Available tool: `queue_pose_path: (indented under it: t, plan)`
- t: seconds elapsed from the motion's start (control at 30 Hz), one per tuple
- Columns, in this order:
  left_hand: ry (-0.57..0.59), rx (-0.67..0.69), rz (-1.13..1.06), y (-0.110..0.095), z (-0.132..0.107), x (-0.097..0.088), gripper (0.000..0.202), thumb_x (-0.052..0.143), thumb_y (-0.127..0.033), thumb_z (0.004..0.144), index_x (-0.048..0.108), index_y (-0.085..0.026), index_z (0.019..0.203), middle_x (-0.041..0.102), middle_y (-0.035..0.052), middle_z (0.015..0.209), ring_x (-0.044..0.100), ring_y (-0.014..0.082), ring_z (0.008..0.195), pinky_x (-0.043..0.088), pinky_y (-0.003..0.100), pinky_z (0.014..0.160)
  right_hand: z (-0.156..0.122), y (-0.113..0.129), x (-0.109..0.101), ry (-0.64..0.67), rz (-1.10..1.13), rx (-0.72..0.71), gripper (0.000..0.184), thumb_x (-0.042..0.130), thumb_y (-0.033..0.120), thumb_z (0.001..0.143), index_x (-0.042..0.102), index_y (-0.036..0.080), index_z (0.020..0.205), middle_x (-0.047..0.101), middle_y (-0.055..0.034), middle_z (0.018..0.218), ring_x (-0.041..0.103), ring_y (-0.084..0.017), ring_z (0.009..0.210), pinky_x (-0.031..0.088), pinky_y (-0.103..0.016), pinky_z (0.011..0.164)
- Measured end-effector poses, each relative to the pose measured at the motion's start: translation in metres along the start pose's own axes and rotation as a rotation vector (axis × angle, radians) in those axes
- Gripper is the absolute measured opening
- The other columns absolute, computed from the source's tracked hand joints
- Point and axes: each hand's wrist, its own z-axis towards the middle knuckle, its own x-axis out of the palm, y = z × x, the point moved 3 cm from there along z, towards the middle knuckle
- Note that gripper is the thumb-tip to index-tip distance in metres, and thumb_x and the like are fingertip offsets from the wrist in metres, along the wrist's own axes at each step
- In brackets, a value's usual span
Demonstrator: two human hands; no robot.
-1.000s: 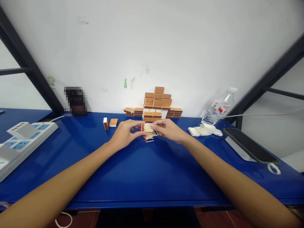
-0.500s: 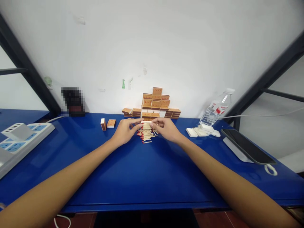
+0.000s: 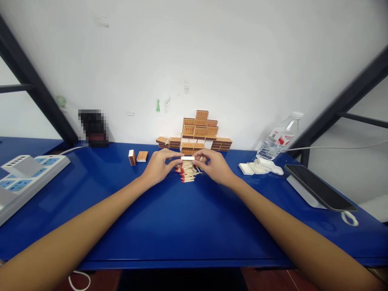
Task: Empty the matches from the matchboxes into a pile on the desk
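Observation:
A small white matchbox tray (image 3: pixel 188 158) is pinched at its two ends between my hands. My left hand (image 3: pixel 162 165) grips its left end with thumb and fingers, and my right hand (image 3: pixel 214 165) closes on the right end. Just below and behind the tray lies a loose pile of red-tipped matches (image 3: pixel 188 173) on the blue table. Behind my hands, orange matchboxes (image 3: pixel 200 130) are stacked in steps against the wall. Left of my left hand, one matchbox (image 3: pixel 131 157) stands on its end and another matchbox (image 3: pixel 142 156) lies flat.
On the right are white trays (image 3: pixel 253 167), a tilted water bottle (image 3: pixel 279 137) and a phone (image 3: pixel 319 186) on a white support. A power strip (image 3: pixel 36 178) lies at the far left, near a dark pixelated object (image 3: pixel 93 128). The blue table (image 3: pixel 182 226) runs up to the wall.
The white tray has tipped so that its long white side faces me, and it covers more of the pile's top. Both hands keep their hold. The view has shifted slightly.

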Motion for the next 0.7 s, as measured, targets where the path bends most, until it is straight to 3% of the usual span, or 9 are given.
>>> queue_pose_path:
  t: [0.23, 0.5, 0.6, 0.7]
  plan:
    - [-0.056, 0.151, 0.055, -0.005, -0.004, 0.001, 0.017, 0.071, -0.025, 0.096, 0.080, -0.023, 0.111, 0.080, 0.0070, 0.103, 0.071, 0.0226, 0.097, 0.058, 0.041, 0.091, -0.002, 0.007, -0.009, -0.043, -0.084, -0.148, 0.014, 0.067, 0.035, 0.097, 0.068, 0.023, 0.104, 0.071, -0.0042, 0.095, 0.058, -0.018, 0.075, 0.044, -0.031, 0.071]
    - [-0.116, 0.252, 0.196, -0.013, -0.003, -0.009, 0.022, 0.065, -0.031, 0.100, 0.076, -0.025, 0.119, 0.080, 0.0062, 0.111, 0.070, 0.0233, 0.105, 0.056, 0.044, 0.098, -0.004, 0.019, -0.015, -0.059, -0.107, -0.169, 0.020, 0.063, 0.042, 0.099, 0.068, 0.023, 0.104, 0.070, -0.0068, 0.099, 0.059, -0.018, 0.072, 0.045, -0.033, 0.070]
    - [-0.092, 0.299, 0.434, -0.013, 0.001, -0.032, 0.028, 0.064, -0.036, 0.100, 0.075, -0.024, 0.122, 0.078, 0.0084, 0.121, 0.066, 0.0292, 0.117, 0.050, 0.047, 0.102, 0.002, 0.013, -0.042, -0.105, -0.126, -0.105, 0.027, 0.066, 0.047, 0.094, 0.069, 0.021, 0.101, 0.070, -0.0068, 0.092, 0.058, -0.018, 0.069, 0.046, -0.034, 0.070]
    - [-0.119, 0.141, 0.674, 0.000, 0.006, -0.071, 0.035, 0.059, -0.044, 0.099, 0.075, -0.022, 0.122, 0.077, 0.0135, 0.119, 0.064, 0.0353, 0.115, 0.047, 0.051, 0.100, 0.007, -0.005, -0.090, -0.070, -0.153, 0.064, 0.039, 0.070, 0.057, 0.087, 0.073, 0.020, 0.095, 0.071, -0.0067, 0.082, 0.057, -0.019, 0.067, 0.046, -0.033, 0.067]
